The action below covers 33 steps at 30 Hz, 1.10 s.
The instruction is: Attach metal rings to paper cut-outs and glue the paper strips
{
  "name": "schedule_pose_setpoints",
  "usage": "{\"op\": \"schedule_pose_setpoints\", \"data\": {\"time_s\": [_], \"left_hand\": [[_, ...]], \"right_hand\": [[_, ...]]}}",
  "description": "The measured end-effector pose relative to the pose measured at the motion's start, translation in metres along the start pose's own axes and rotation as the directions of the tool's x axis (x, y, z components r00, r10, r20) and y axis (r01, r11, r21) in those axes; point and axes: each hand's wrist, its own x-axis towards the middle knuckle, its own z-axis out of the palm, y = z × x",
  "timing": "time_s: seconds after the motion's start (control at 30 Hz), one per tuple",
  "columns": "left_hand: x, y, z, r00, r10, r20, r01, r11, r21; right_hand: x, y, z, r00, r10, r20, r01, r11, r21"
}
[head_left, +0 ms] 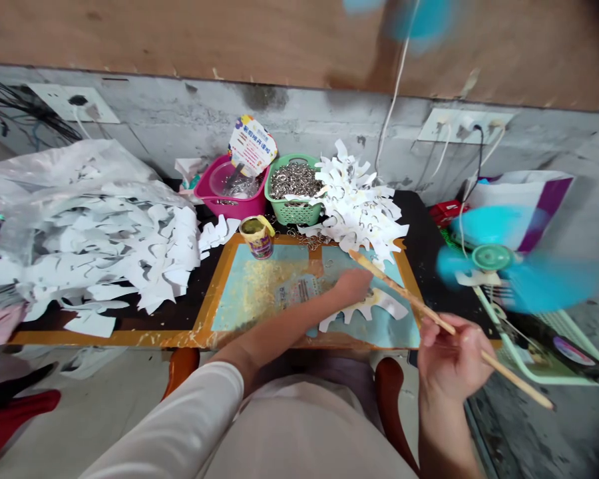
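Observation:
My left hand (354, 286) rests on a white jagged paper cutout (374, 305) lying on a blue board with an orange wooden frame (239, 299). My right hand (452, 352) grips a long thin wooden stick (404, 291) near the board's right edge, with its far tip reaching toward the back pile. Yellowish paste is smeared across the board (262, 293). A paint-stained tin with yellow contents (257, 236) stands at the board's far left corner. Two heaps of white paper cutouts lie beyond the board, one large at left (130, 246), one at the back (354, 199).
A green basket of metal rings (294, 186) and a pink basket (229, 189) stand at the back of the dark table (429, 226). A spinning blue fan (494, 259) is at right. Wall sockets and cables sit above, and a white-purple bag (524, 206) stands behind the fan.

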Motion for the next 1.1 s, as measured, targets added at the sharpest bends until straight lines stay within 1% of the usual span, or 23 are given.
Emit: {"op": "schedule_pose_setpoints", "data": {"time_s": [0.1, 0.27, 0.4, 0.5, 0.63, 0.7, 0.77, 0.83, 0.9, 0.97, 1.1], "left_hand": [[-0.004, 0.006, 0.003, 1.0, 0.015, -0.003, -0.015, 0.996, 0.089], [-0.005, 0.01, 0.004, 0.994, 0.101, 0.029, -0.104, 0.983, 0.148], [-0.006, 0.008, 0.0, 0.99, 0.133, 0.05, -0.139, 0.978, 0.156], [-0.007, 0.005, -0.005, 0.984, 0.163, 0.072, -0.172, 0.974, 0.146], [-0.004, 0.0, -0.009, 0.975, 0.198, 0.097, -0.209, 0.969, 0.129], [-0.004, -0.004, -0.009, 0.97, 0.222, 0.101, -0.233, 0.965, 0.12], [-0.004, -0.007, -0.01, 0.961, 0.258, 0.104, -0.268, 0.958, 0.105], [-0.006, -0.01, -0.011, 0.949, 0.295, 0.107, -0.305, 0.948, 0.089], [-0.007, -0.013, -0.014, 0.941, 0.319, 0.111, -0.328, 0.942, 0.075], [-0.007, -0.015, -0.015, 0.938, 0.327, 0.111, -0.336, 0.939, 0.07], [-0.005, -0.015, -0.014, 0.942, 0.32, 0.097, -0.328, 0.941, 0.08]], "right_hand": [[0.0, 0.001, -0.001, 1.0, -0.004, 0.004, 0.004, 1.0, -0.001], [0.0, -0.001, -0.002, 1.0, 0.011, 0.016, -0.011, 1.0, -0.006], [0.0, -0.002, -0.001, 0.999, -0.012, 0.032, 0.012, 1.0, 0.008], [-0.001, -0.001, -0.001, 0.999, 0.005, 0.036, -0.005, 1.0, 0.002], [0.0, 0.0, -0.002, 1.0, 0.015, 0.006, -0.015, 1.0, -0.021], [0.004, -0.002, -0.005, 0.999, 0.016, -0.043, -0.019, 0.998, -0.059], [0.012, -0.007, -0.01, 0.992, 0.002, -0.126, -0.017, 0.993, -0.119], [0.019, -0.011, -0.018, 0.975, -0.033, -0.218, -0.007, 0.983, -0.181], [0.025, -0.013, -0.028, 0.963, -0.055, -0.264, -0.01, 0.971, -0.239], [0.028, -0.011, -0.039, 0.966, -0.052, -0.251, -0.028, 0.953, -0.303], [0.026, 0.002, -0.053, 0.985, 0.0, -0.175, -0.077, 0.897, -0.436]]}}
